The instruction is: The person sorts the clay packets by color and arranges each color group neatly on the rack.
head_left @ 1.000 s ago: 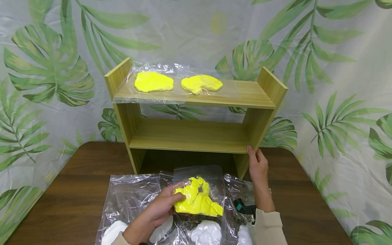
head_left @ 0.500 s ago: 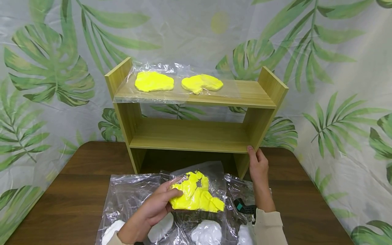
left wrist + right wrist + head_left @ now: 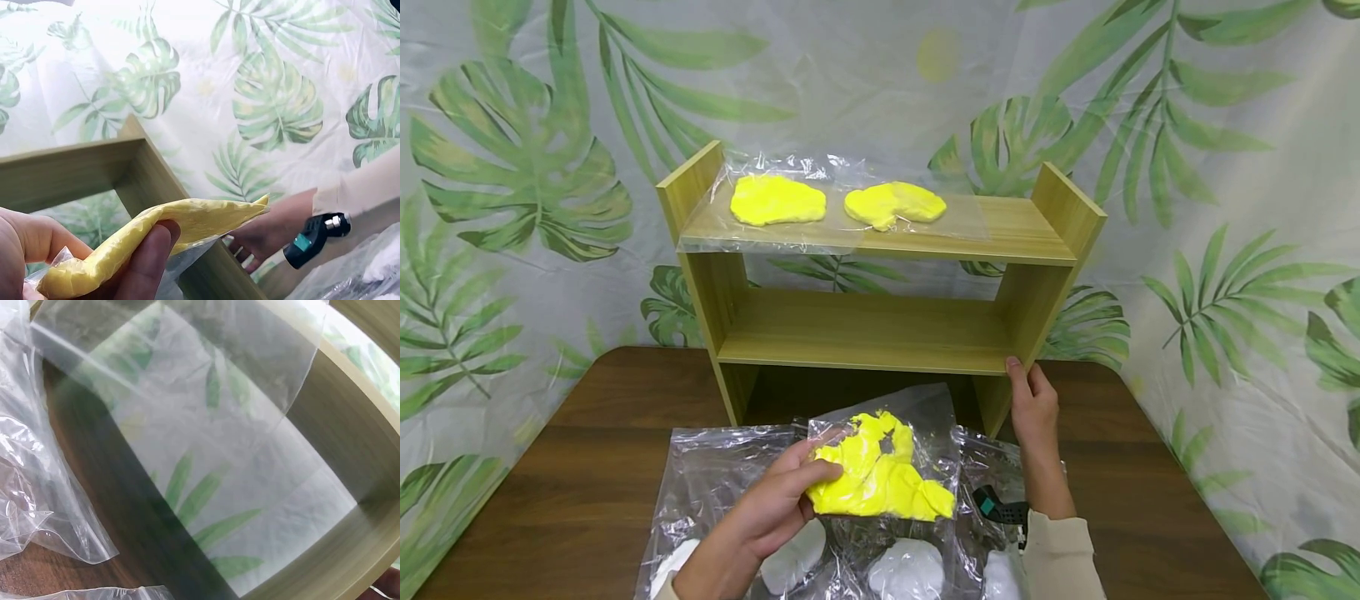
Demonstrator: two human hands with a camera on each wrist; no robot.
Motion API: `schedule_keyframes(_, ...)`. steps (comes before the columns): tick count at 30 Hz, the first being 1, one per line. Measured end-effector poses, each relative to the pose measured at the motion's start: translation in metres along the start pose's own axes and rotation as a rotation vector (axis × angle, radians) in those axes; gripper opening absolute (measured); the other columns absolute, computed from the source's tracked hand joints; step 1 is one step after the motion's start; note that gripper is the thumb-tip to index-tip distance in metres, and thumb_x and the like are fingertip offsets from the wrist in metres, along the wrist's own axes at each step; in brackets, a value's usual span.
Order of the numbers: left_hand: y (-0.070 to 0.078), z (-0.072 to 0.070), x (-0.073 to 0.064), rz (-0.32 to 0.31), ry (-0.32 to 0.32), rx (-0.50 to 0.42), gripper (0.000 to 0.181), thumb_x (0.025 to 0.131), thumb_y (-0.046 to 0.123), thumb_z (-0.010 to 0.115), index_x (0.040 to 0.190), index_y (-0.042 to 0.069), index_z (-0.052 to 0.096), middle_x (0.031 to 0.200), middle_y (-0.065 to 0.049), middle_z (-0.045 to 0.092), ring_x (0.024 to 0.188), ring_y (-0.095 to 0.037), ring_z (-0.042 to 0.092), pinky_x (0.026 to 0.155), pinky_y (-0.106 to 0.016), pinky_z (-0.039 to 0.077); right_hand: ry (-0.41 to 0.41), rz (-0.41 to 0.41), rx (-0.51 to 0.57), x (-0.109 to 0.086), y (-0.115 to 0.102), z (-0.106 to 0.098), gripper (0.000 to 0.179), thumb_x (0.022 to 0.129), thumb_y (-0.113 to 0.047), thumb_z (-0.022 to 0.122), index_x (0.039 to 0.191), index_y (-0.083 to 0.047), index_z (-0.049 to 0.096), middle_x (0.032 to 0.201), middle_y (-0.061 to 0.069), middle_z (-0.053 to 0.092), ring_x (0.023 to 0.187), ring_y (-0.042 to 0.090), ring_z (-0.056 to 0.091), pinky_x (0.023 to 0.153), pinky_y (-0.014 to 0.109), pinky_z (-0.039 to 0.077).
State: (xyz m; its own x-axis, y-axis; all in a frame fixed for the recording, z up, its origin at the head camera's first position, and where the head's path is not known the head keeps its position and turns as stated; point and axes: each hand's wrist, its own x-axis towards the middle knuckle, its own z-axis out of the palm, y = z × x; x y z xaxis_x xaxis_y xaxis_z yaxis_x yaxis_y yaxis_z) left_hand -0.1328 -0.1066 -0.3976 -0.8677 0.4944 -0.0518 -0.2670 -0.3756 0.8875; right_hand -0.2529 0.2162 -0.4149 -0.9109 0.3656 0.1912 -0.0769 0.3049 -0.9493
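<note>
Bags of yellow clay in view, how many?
3: left bag and right bag on the top shelf, third bag held in the left hand.

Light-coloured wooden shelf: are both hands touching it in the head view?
No, only the right hand touches it; the left hand grips a clear plastic bag of yellow dough-like material.

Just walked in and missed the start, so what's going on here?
A person's left hand holds a clear bag of yellow material in front of a wooden shelf unit, while the right hand holds the unit's right side. Two more bagged yellow lumps lie on the top board; bagged white lumps lie on the table.
</note>
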Motion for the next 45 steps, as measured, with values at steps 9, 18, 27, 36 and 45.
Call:
schedule_keyframes(9,0.01,0.006,-0.006,0.041,-0.051,-0.018,0.057,0.094,0.003,0.048,0.144,-0.009,0.024,0.12,-0.009,0.059,0.101,-0.016,0.062,0.087,-0.031,0.052,0.031,0.013,-0.002,0.0,-0.004,0.0,0.052,0.093,-0.058,0.05,0.113,-0.012,0.063,0.112,0.016,0.061,0.095,0.024,0.053,0.082,0.034,0.039)
schedule_keyframes(18,0.024,0.013,-0.017,0.086,-0.071,-0.039,0.056,0.094,0.002,0.048,0.144,-0.007,0.024,0.122,-0.011,0.057,0.101,-0.017,0.062,0.089,-0.032,0.052,0.015,0.013,-0.003,0.001,-0.005,0.0,0.053,0.093,-0.059,0.049,0.116,-0.013,0.062,0.115,0.014,0.059,0.096,0.023,0.05,0.085,0.036,0.038)
schedule_keyframes(27,0.046,0.031,-0.023,0.144,-0.129,0.001,0.053,0.094,0.003,0.047,0.143,-0.005,0.027,0.124,-0.015,0.053,0.102,-0.02,0.061,0.088,-0.034,0.052,-0.015,0.019,0.021,-0.001,-0.001,0.001,0.055,0.093,-0.059,0.05,0.124,-0.015,0.061,0.125,0.013,0.057,0.106,0.025,0.049,0.094,0.042,0.036)
schedule_keyframes(36,0.077,0.053,-0.019,0.182,-0.163,0.085,0.055,0.094,0.004,0.05,0.144,-0.004,0.029,0.122,-0.018,0.051,0.1,-0.022,0.062,0.087,-0.037,0.053,0.018,-0.002,0.022,-0.001,0.0,0.001,0.049,0.094,-0.055,0.051,0.116,-0.012,0.063,0.113,0.01,0.059,0.098,0.02,0.047,0.086,0.035,0.036)
schedule_keyframes(45,0.108,0.071,-0.017,0.248,-0.191,0.144,0.057,0.092,0.002,0.05,0.145,-0.003,0.029,0.122,-0.019,0.05,0.098,-0.022,0.062,0.085,-0.037,0.054,0.048,-0.124,-0.138,0.003,0.008,-0.002,0.037,0.1,-0.033,0.048,0.119,-0.003,0.06,0.111,0.024,0.062,0.098,0.034,0.055,0.087,0.046,0.043)
